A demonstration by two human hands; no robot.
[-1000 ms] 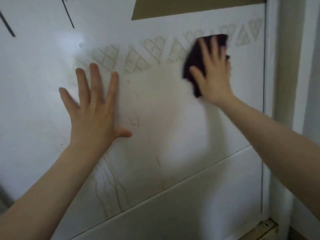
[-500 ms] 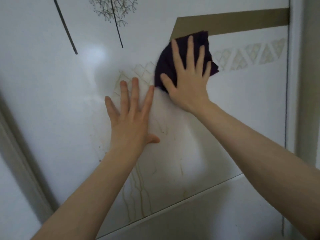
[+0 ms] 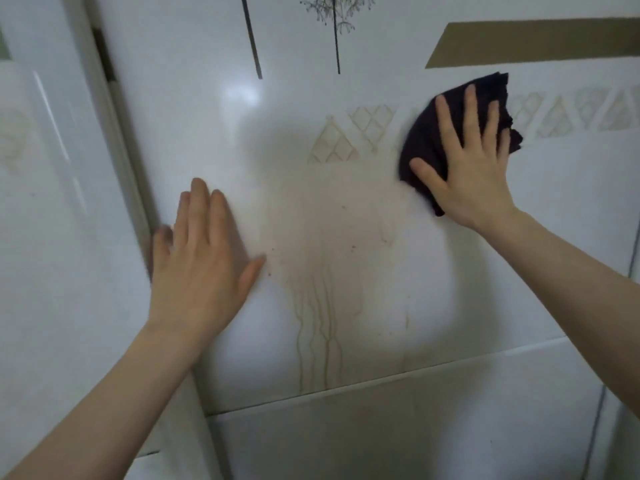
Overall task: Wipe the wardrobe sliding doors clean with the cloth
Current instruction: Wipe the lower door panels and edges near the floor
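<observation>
A glossy white wardrobe sliding door fills the view, printed with a diamond lattice band, thin dark stems and a tan stripe. Brownish drip stains run down its middle. My right hand lies flat with spread fingers on a dark purple cloth, pressing it against the lattice band at the upper right. My left hand is flat on the door at the lower left, fingers straight and close together, near the door's left edge.
A second white door panel sits behind the left edge, with a grey frame strip between them. A horizontal seam crosses the door below the stains. A vertical frame edge stands at the far right.
The view has swung left and the left door edge now shows. My left hand has slid left and down along the door. My right hand with the cloth has moved right, apart from the left.
</observation>
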